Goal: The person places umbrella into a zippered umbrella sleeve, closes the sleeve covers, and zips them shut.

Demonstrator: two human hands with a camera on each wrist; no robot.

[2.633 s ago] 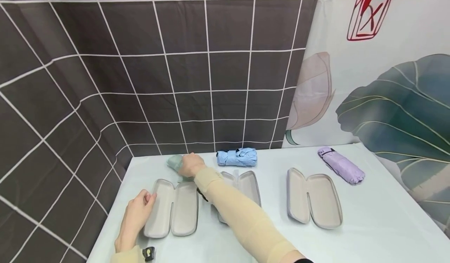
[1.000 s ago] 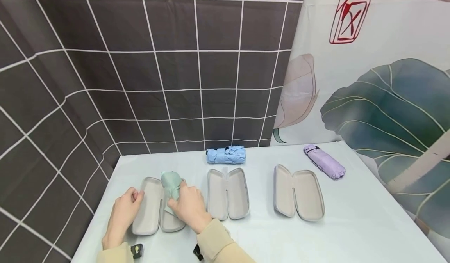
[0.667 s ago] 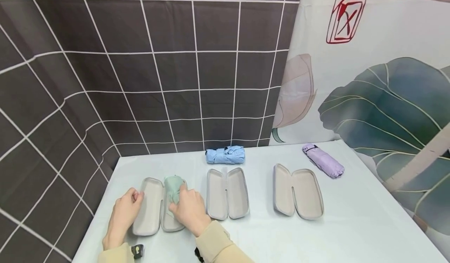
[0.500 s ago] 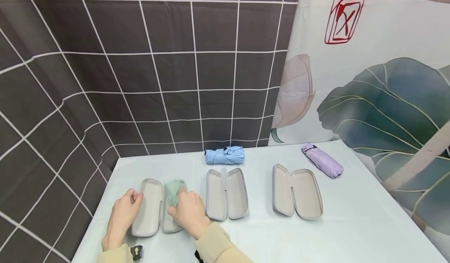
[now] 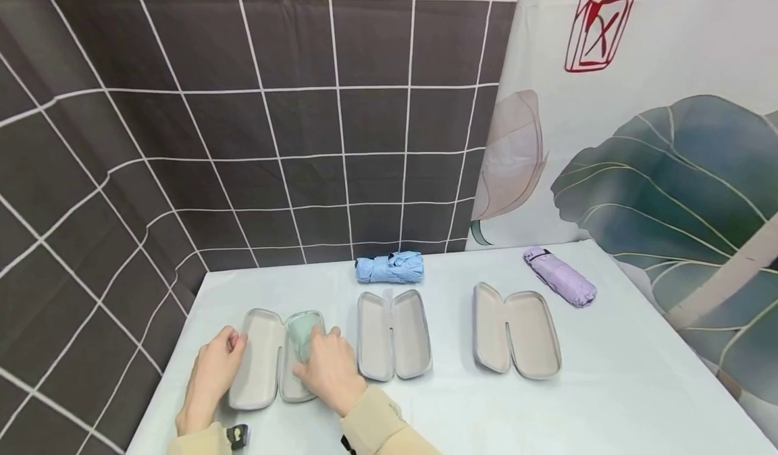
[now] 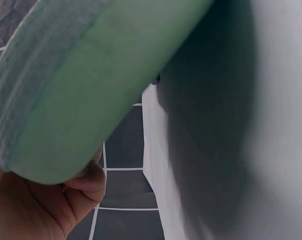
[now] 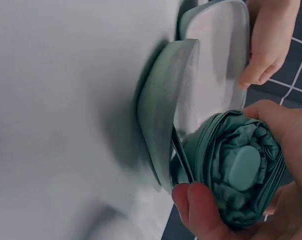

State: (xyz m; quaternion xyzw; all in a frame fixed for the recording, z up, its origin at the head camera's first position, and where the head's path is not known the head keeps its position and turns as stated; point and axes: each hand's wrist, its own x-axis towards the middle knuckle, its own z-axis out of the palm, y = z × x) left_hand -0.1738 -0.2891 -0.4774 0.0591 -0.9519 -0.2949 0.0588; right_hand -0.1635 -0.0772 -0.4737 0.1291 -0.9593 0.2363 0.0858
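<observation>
Green umbrella | right hand clamped on it | seemingly part-seated in open leftmost case | left hand gripping case edge | blue umbrella, purple umbrella uncased

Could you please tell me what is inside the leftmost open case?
In the leftmost open case, a rolled green umbrella extends into the right half, gripped by the right hand. The left half looks bare. What lies beneath the umbrella and hand is hidden.
</observation>
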